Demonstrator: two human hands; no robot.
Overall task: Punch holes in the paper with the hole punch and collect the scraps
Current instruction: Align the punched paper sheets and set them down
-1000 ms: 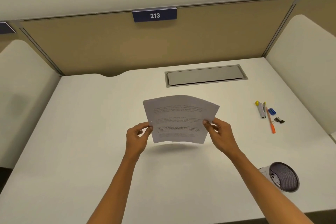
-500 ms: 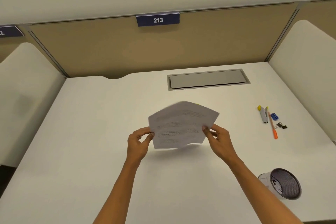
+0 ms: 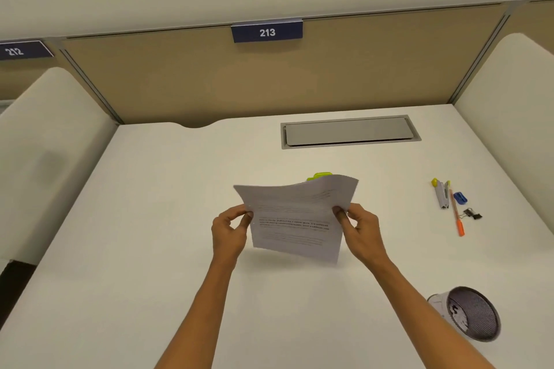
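The blue sign (image 3: 266,32) on the back panel reads "213", and the one at far left (image 3: 24,50) reads "212". The print on the paper (image 3: 295,219) is too blurred to read. A mesh cup (image 3: 472,313) lies tipped on the bench (image 3: 150,219), near the right forearm; what is inside it I cannot tell. The left hand (image 3: 229,232) and the right hand (image 3: 361,232) each pinch one side edge of the paper, holding it above the bench. A green thing (image 3: 319,176) peeks out just behind the top edge of the paper.
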